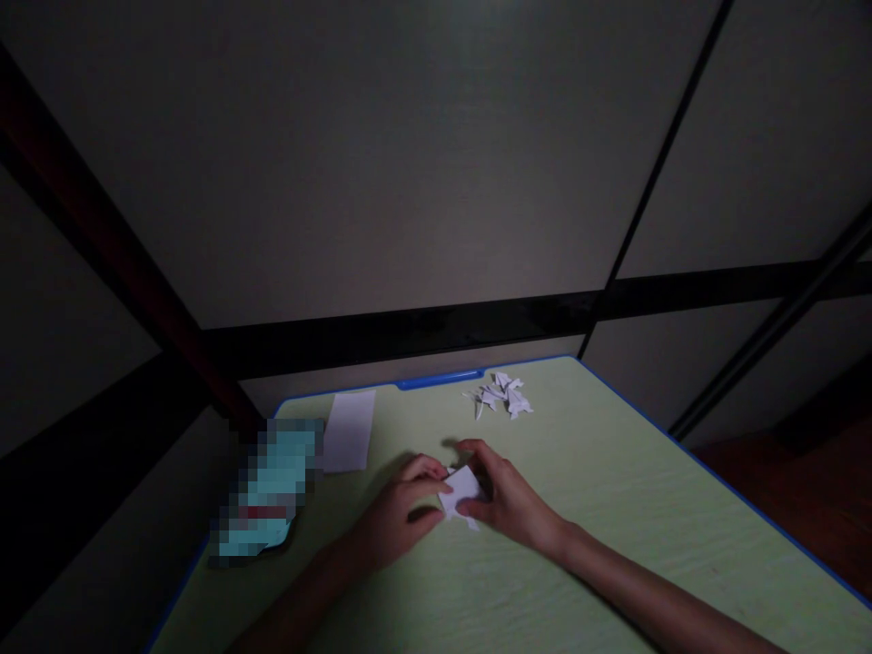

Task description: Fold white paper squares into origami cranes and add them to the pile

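A small folded piece of white paper [459, 489] is held between my two hands, low over the middle of the table. My left hand [403, 509] grips its left side, with the index finger lying on the top edge and the other fingers curled behind. On the right side, my right hand [502, 490] pinches the paper with the thumb in front and fingers behind. A small pointed flap sticks out at the paper's lower edge. Part of the paper is hidden by my fingers.
Several small folded white paper figures [516, 400] lie in a cluster near the table's far edge. At the left are white paper sheets [349, 431] and a phone with a pixelated screen [272, 481]. The pale green table [613, 509] has a blue rim. Wardrobe-like panels [409, 182] stand behind it.
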The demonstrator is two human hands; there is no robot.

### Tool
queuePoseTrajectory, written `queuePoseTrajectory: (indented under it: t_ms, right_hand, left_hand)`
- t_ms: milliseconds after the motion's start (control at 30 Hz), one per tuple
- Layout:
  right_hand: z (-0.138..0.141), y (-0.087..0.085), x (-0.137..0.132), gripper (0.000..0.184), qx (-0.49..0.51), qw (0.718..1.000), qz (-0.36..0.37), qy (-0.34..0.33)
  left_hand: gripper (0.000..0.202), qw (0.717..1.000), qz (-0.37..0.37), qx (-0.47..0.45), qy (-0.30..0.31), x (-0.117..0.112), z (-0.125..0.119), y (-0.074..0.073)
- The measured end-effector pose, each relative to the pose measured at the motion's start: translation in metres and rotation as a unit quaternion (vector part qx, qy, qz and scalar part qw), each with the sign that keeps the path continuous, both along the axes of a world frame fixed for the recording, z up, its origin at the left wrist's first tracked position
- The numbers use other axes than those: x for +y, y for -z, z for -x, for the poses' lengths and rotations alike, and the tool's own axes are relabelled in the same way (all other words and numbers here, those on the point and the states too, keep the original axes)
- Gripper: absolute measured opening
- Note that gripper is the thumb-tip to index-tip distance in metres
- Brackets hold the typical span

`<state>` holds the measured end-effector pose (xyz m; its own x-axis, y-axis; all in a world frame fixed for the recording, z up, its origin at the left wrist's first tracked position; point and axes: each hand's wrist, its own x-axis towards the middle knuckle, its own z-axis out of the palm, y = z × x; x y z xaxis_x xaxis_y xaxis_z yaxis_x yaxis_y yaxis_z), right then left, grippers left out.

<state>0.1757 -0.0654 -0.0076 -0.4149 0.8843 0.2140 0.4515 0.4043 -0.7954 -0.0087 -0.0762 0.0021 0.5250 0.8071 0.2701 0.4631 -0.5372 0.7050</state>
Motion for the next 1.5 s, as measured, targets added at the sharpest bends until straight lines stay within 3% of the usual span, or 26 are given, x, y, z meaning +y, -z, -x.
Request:
queuePoseTrajectory:
  t_ms: [100, 167, 233, 333, 467, 600, 900, 1000, 1100, 1233, 1367, 1500]
  right_hand:
    - [0.005, 0.004, 0.000, 0.064, 0.098, 0.993, 0.061, -0.030]
    - [0.010, 0.004, 0.002, 0.062, 0.162, 0.982, 0.090, -0.023]
    - [0.016, 0.001, 0.007, 0.060, 0.228, 0.966, 0.123, -0.012]
    - [0.023, -0.004, 0.015, 0.056, 0.308, 0.937, 0.162, 0.016]
    - [0.028, -0.008, 0.022, 0.033, 0.334, 0.929, 0.143, 0.067]
    - [0.025, -0.003, 0.025, 0.023, 0.304, 0.936, 0.168, 0.053]
    - [0.022, -0.001, 0.021, 0.036, 0.361, 0.909, 0.207, 0.018]
    - [0.023, -0.002, 0.019, 0.043, 0.353, 0.914, 0.197, 0.024]
    - [0.020, -0.001, 0.016, 0.038, 0.298, 0.944, 0.133, 0.051]
    - [0.012, -0.001, 0.012, 0.027, 0.130, 0.990, 0.017, 0.044]
    - [0.007, -0.005, 0.010, 0.021, 0.045, 0.996, -0.076, 0.008]
    - [0.007, -0.007, 0.010, 0.024, 0.019, 0.996, -0.087, -0.010]
  left_hand:
    - [0.049, 0.991, 0.061, -0.070, -0.096, 0.002, -0.006, 0.005]
    - [0.055, 0.980, 0.108, -0.108, -0.127, 0.003, -0.012, 0.006]
    - [0.049, 0.965, 0.166, -0.153, -0.137, 0.005, -0.019, 0.004]
    - [0.037, 0.915, 0.261, -0.258, -0.166, 0.010, -0.026, -0.001]
    - [0.036, 0.851, 0.296, -0.383, -0.204, 0.019, -0.030, -0.007]
    - [0.037, 0.832, 0.287, -0.428, -0.204, 0.021, -0.035, -0.005]
    - [0.030, 0.853, 0.256, -0.403, -0.212, 0.017, -0.032, 0.002]
    - [0.021, 0.864, 0.221, -0.386, -0.237, 0.014, -0.031, 0.001]
    - [0.012, 0.880, 0.209, -0.335, -0.265, 0.010, -0.033, 0.000]
    - [0.004, 0.909, 0.198, -0.268, -0.252, 0.006, -0.034, 0.002]
    - [0.005, 0.926, 0.162, -0.231, -0.250, 0.007, -0.031, 0.007]
    - [0.007, 0.937, 0.132, -0.195, -0.256, 0.011, -0.028, 0.013]
